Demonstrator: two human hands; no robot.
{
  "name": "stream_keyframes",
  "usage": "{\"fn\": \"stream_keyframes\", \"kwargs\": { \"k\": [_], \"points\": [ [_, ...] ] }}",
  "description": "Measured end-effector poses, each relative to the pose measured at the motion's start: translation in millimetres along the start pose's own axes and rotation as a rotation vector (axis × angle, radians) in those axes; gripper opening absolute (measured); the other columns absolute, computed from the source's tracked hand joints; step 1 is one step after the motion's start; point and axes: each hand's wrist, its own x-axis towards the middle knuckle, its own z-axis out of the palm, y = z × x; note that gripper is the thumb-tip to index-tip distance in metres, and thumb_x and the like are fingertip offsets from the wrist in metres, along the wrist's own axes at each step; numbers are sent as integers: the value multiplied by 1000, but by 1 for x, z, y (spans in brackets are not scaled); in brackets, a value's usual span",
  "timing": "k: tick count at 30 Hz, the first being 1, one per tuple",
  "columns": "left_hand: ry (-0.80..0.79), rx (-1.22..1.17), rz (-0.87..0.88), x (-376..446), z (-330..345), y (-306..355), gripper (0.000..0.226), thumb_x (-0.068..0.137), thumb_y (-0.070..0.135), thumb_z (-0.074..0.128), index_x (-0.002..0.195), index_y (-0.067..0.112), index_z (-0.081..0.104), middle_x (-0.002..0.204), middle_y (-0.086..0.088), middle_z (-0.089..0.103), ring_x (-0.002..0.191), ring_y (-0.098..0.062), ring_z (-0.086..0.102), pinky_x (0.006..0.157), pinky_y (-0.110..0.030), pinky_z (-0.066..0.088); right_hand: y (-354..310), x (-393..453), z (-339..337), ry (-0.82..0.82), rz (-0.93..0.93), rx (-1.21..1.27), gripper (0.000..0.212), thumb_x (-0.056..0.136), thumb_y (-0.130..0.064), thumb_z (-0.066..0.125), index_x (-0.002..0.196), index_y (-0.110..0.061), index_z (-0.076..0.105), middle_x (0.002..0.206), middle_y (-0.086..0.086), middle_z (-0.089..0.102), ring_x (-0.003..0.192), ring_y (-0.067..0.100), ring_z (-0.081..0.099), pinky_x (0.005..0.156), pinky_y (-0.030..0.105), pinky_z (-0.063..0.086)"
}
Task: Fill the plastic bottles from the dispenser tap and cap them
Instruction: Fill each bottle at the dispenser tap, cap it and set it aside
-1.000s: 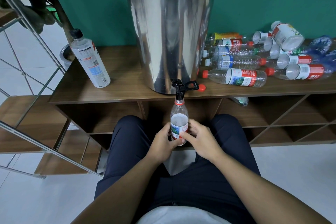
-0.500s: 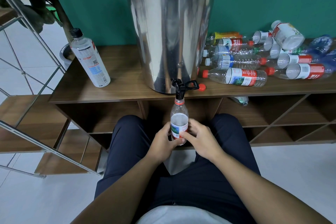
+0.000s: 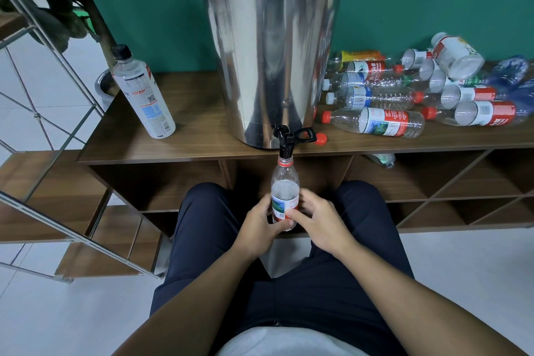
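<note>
At the far left of the counter a tall capped bottle is stood on its base, set apart from the others, presumably as one already dealt with; whether it is full cannot be told. A QR code and blocks of small print are seen on its white label, but none of it can be read. In the middle, the steel dispenser is placed at the counter's front edge so that its black tap overhangs, which leaves room for a bottle to be held beneath. The bottle being filled is held upright directly under the spout, its open neck just below the nozzle, and water appears to have reached about the top of the label. It is gripped low by the left hand, whose fingers are curled round its lower part, while it is steadied by the right hand, fingers wrapped round the far side and thumb pressed on the label. The label is red, white and green; its writing is too small to read. Its red cap is left on the counter beside the tap, within reach for closing. To the right, the empty bottles are piled lying down, mostly capped, with red-and-white labels whose characters are illegible.
</note>
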Motion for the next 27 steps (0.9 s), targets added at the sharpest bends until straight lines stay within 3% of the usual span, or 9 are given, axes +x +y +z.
{"fn": "stream_keyframes", "kwargs": {
  "k": [27],
  "points": [
    [0, -4, 4, 1, 0, -3, 59, 91, 19, 92, 143, 31, 66, 134, 11, 78, 130, -11, 71, 116, -50, 56, 1, 1, 1, -5, 1, -2, 44, 102, -23, 79, 144, -32, 68, 132, -13, 79, 128, 10, 73, 112, 48, 59]
  ]
}}
